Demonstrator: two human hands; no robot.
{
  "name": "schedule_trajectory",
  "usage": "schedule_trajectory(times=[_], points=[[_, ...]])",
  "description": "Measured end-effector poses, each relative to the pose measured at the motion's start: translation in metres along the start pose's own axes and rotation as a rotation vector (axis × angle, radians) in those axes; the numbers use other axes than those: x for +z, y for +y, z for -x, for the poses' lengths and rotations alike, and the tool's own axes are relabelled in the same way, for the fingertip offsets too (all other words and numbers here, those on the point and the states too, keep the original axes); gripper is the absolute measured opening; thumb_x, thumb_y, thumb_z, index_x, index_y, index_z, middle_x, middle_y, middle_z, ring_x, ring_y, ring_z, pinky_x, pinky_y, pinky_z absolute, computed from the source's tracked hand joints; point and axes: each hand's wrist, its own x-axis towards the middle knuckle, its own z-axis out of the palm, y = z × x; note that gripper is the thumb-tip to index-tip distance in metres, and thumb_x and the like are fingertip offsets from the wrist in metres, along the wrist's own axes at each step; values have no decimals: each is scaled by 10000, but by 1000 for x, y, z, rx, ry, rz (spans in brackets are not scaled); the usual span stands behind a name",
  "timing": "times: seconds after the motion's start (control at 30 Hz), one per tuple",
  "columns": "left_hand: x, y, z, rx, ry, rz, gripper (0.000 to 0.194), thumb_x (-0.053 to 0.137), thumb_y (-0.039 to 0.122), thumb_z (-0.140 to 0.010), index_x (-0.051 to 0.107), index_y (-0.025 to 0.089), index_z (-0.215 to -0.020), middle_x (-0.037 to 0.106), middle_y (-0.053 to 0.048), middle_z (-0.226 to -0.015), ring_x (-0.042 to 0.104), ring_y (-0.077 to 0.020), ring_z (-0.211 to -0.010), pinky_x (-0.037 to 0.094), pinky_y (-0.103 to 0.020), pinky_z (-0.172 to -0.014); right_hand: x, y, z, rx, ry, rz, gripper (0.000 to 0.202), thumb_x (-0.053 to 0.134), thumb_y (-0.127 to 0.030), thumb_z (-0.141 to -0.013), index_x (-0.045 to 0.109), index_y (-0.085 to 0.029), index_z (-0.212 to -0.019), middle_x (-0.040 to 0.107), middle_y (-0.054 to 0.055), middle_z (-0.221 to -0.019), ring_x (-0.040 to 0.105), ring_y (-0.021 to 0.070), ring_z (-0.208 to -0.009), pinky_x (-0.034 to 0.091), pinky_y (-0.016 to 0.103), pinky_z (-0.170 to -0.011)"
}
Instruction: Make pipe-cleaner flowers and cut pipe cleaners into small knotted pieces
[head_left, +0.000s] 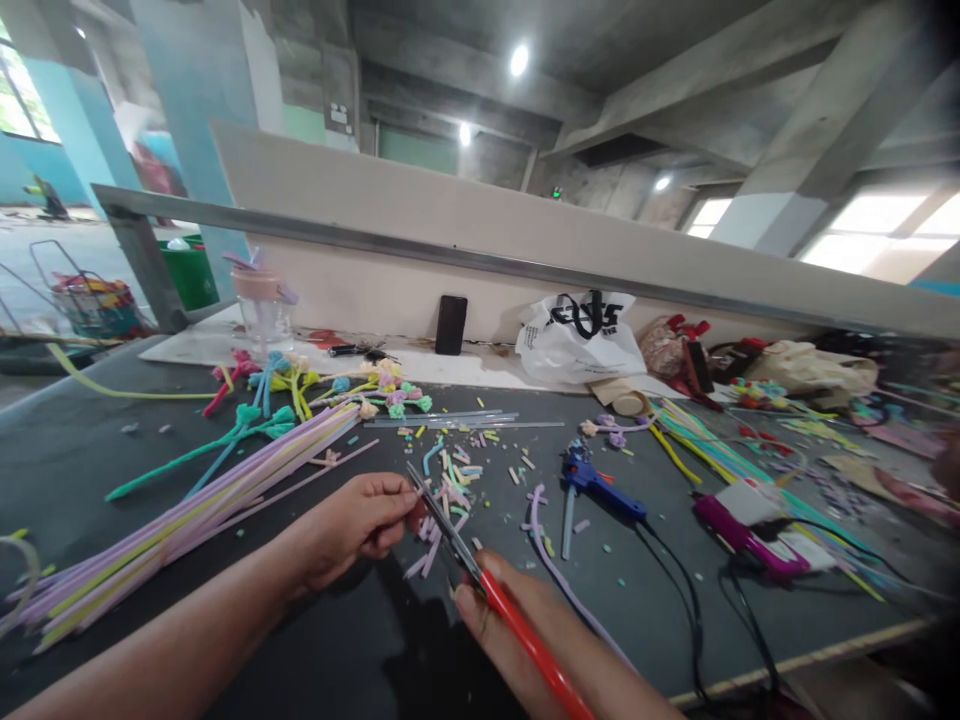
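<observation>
My left hand is closed in a pinch at the middle of the dark table. Whatever sits between its fingertips is too small to make out. The narrow metal blades of red-handled scissors reach up to those fingertips, and my right hand is wrapped round the handle. Beyond and between the hands lie many short cut pieces in pink, yellow and pale blue. Left of my left hand, a bundle of long fuzzy pastel stems lies aslant.
Knotted fuzzy flowers lie behind the bundle. To the right are a blue glue gun and a purple glue gun with trailing black cords. A phone, a clear cup and a white bag stand along the back.
</observation>
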Motion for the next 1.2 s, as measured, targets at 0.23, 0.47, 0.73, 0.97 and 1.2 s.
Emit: schedule_trajectory(times=[0.23,0.47,0.73,0.97,1.2], points=[[0,0,2,-1,1,-11,228,538,354,-764,548,130,-726,496,34,-551,253,-6,-355,121,-171,-367,-12,-4,4,24,-37,-6,290,341,-454,-866,447,-198,-779,541,-14,-684,475,95,-566,369,195,-538],[4,6,5,-29,4,-36,240,536,378,-752,530,140,-722,457,60,-496,191,-2,-321,93,-169,-347,-15,-10,8,-84,-102,-28,206,363,-383,-876,461,-203,-853,581,-11,-759,505,97,-624,380,184,-577],[0,2,3,-64,0,-64,264,536,413,-741,547,150,-746,428,74,-474,174,-7,-319,92,-164,-341,-6,-1,3,-32,-62,6,250,352,-425,-868,460,-210,-799,559,-21,-696,488,100,-583,358,189,-533],[0,3,3,-89,14,-29,250,550,396,-739,546,145,-732,429,74,-467,171,-1,-315,87,-164,-341,-1,-1,-1,-12,-18,43,224,386,-399,-848,465,-205,-770,553,-14,-656,466,102,-539,323,201,-499],[-4,5,2,-104,16,-66,282,547,421,-743,555,140,-769,422,70,-477,160,-5,-325,84,-167,-344,-5,-1,-2,35,10,-43,285,404,-434,-840,458,-192,-699,511,-30,-623,442,89,-539,313,194,-494]])
